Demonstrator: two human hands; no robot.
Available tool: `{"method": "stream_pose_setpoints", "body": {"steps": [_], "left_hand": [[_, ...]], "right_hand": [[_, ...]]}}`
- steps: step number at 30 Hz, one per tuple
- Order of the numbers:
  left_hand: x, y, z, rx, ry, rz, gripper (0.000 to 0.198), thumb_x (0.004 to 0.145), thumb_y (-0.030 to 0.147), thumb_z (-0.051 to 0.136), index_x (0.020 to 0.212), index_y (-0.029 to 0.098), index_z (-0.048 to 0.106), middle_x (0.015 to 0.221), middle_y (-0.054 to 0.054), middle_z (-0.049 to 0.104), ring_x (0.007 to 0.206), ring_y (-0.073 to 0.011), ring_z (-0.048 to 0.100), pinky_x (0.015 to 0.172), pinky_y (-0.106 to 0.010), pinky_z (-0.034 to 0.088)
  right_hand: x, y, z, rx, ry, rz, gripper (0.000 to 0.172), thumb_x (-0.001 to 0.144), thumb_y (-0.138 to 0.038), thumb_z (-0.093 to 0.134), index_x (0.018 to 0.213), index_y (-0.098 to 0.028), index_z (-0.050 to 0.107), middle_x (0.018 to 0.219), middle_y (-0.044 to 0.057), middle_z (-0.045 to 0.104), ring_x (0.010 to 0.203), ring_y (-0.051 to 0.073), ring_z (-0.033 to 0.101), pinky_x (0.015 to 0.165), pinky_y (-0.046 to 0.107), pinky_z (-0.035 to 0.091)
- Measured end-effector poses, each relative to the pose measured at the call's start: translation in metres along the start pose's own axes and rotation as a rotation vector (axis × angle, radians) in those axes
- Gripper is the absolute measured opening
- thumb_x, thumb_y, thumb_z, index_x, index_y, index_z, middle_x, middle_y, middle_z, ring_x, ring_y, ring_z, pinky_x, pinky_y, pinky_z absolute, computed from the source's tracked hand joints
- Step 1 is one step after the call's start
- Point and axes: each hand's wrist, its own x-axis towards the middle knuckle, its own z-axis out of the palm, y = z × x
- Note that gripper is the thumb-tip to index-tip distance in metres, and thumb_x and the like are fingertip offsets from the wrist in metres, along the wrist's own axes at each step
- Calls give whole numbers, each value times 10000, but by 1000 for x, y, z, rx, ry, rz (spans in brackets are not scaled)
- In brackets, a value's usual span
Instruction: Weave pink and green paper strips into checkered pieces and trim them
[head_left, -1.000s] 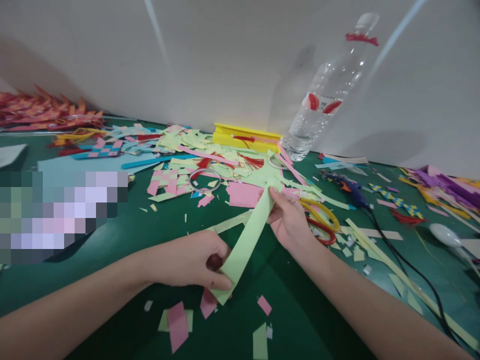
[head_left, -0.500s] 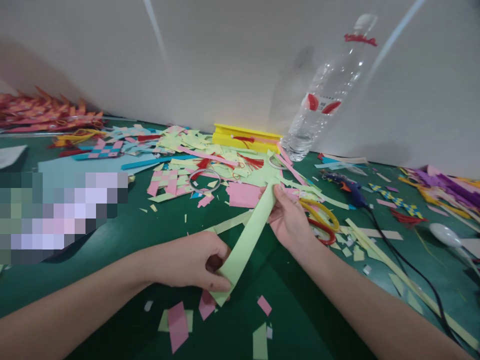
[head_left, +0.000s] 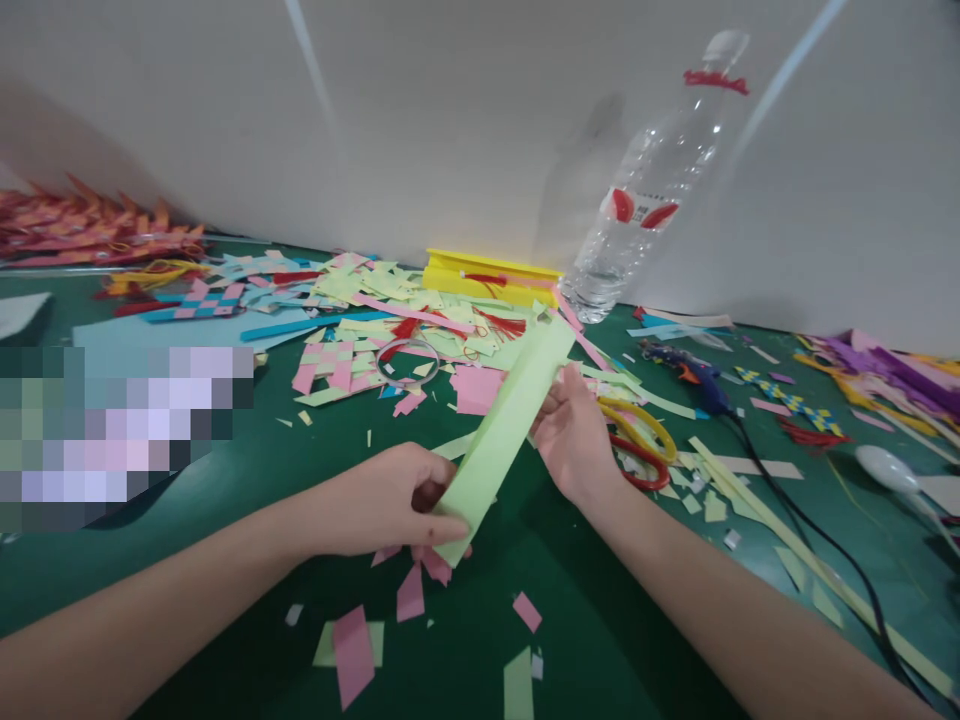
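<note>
A light green paper strip (head_left: 510, 425) slants up and away from me over the green table. My left hand (head_left: 401, 495) is closed on its near end, thumb on top and fingers beneath. Beside the strip's right edge, toward the far end, my right hand (head_left: 574, 440) has loosely curled fingers, partly hidden behind the paper, and its thumb stands apart from it. Scissors with yellow and red handles (head_left: 637, 435) lie just right of that hand. Pink paper pieces (head_left: 410, 592) lie under and in front of my left hand.
A clear plastic bottle (head_left: 652, 190) leans against the wall. A glue gun (head_left: 686, 372) with a black cord lies to the right, near a white spoon (head_left: 885, 468). Paper scraps, red tassels (head_left: 502, 322) and a tape roll (head_left: 407, 363) cover the back. A yellow folded piece (head_left: 450, 270) lies by the wall.
My right thumb and fingers have come off the strip's far end, which now reaches up past that hand. My left hand has risen slightly with the near end.
</note>
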Motion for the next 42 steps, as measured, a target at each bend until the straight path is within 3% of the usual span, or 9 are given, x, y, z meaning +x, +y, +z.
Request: {"method": "stream_pose_setpoints", "body": {"steps": [5,8,16,22,28,34,38,42], "left_hand": [[3,0,0,-127,185,141,225,808,369,596,823,155,663,766,-17,713,695,-158,662,614,-221,506],[5,-1,-1,-137,274,148,244,804,394,602,812,159,662,756,-17,710,721,-177,670,656,-251,521],[8,-5,2,-131,388,121,222,770,376,647,699,167,637,652,19,686,671,-167,680,583,-216,508],[7,-2,3,-100,401,66,208,762,362,659,693,166,655,662,7,718,658,-156,690,605,-211,537],[8,-1,3,-222,345,65,186,747,318,683,649,171,624,646,15,714,708,-178,718,629,-223,572],[8,4,5,-287,336,51,109,707,215,715,643,170,639,611,35,698,688,-162,718,584,-176,558],[7,4,6,-263,326,39,118,714,252,715,680,155,657,644,10,713,683,-162,715,600,-188,563],[6,4,8,-206,253,21,172,744,302,687,674,148,658,663,-15,727,663,-161,708,566,-190,552]], "right_hand": [[-16,3,3,-459,-371,-70,235,739,-397,696,893,-223,734,837,11,738,758,183,676,672,281,520],[-23,0,5,-649,-467,-120,125,754,-311,688,832,-241,756,757,-11,734,703,163,667,623,250,512],[-23,3,6,-626,-470,-94,116,755,-293,685,841,-275,761,761,-14,743,686,146,679,643,242,526],[-21,3,6,-674,-378,-39,145,702,-364,723,747,-231,759,698,11,723,650,157,649,595,261,491],[-19,4,7,-641,-293,1,200,662,-397,744,601,-208,721,555,-10,654,507,100,559,504,230,440],[-19,3,12,-541,-187,38,209,598,-377,786,548,-195,697,507,-13,628,475,99,565,500,234,469],[-18,4,9,-537,-189,32,219,617,-393,780,595,-185,712,526,-2,639,491,104,571,510,236,481],[-13,5,6,-393,-149,38,242,614,-410,779,621,-177,713,617,19,679,566,127,606,578,266,534]]}}
